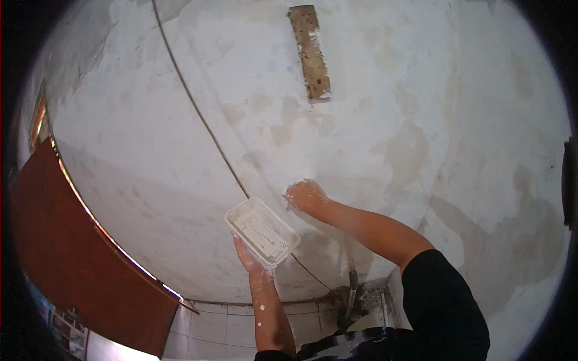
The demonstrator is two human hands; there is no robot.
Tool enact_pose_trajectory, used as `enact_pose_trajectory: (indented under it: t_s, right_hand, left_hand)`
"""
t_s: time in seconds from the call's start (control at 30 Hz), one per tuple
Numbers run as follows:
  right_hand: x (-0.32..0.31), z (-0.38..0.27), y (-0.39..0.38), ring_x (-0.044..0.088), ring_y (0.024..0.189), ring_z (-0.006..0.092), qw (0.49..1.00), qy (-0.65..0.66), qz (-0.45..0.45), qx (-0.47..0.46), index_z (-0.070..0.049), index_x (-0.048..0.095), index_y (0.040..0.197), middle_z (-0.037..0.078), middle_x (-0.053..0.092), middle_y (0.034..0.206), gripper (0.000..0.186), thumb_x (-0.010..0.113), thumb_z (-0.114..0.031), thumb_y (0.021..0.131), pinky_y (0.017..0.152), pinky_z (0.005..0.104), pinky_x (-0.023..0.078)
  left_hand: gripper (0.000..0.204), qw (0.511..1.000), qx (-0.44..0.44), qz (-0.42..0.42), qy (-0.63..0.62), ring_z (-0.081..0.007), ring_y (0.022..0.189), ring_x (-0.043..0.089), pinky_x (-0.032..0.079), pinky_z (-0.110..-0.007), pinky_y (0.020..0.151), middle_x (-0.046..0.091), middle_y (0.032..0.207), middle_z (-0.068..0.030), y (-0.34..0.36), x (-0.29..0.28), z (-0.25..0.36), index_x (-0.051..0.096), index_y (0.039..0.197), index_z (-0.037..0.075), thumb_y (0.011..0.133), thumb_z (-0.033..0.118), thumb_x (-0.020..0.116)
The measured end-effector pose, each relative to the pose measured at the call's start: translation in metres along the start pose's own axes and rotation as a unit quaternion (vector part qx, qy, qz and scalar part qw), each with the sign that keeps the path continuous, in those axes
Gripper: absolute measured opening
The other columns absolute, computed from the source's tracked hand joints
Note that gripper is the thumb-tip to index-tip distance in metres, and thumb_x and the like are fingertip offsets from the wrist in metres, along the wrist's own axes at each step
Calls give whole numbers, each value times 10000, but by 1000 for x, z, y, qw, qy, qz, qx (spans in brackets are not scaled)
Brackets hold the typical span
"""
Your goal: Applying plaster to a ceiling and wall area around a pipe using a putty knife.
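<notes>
My left hand supports a shallow, white rectangular plastic container from below and along its near side. White paste smears the container's inside, and white splashes mark my left wrist and forearm. Just right of the container, my right hand is closed and up against the whitish plastered wall. White material coats its knuckles and fingers. Whatever those fingers grip is hidden behind the hand.
A thin cable runs diagonally down the wall behind the container. Higher up is a bare brown rectangular patch. A reddish-brown panel stands at left. Below, a pipe rises near the corner above pale tiles.
</notes>
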State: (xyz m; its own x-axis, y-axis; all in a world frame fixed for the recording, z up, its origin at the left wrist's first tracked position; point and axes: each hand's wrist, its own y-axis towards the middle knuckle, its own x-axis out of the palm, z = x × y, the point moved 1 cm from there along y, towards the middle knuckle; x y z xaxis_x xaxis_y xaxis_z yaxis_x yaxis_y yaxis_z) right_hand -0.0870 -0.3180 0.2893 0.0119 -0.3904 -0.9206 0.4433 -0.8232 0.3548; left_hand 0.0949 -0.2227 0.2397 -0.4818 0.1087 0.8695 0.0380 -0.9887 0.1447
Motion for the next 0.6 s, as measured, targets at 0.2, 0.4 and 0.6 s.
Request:
enact_pose_trajectory:
  t_s: [0.2,0.4,0.6]
  right_hand:
    - [-59,57,-57,673,791,293,992,24,108,60,-123,671,935,98,685,865,205,652,-267,791,660,417,534]
    - [-180,107,-70,652,776,319,936,-12,317,150,-85,652,952,130,674,898,188,568,-69,784,664,424,529]
    - [-247,119,-75,637,802,350,917,-79,361,151,-92,637,1004,132,665,918,227,538,-46,804,692,443,523]
  left_hand:
    - [584,1000,-10,3,-5,-303,1184,504,459,-447,970,471,1349,-118,-11,18,3,382,1396,96,968,493,344]
    - [578,999,-26,22,-29,-300,1188,502,452,-448,979,472,1351,-110,-23,47,14,384,1398,107,970,493,338]
    - [570,1000,-13,8,4,-295,1175,516,465,-445,965,491,1330,-103,-48,80,23,385,1397,112,974,491,332]
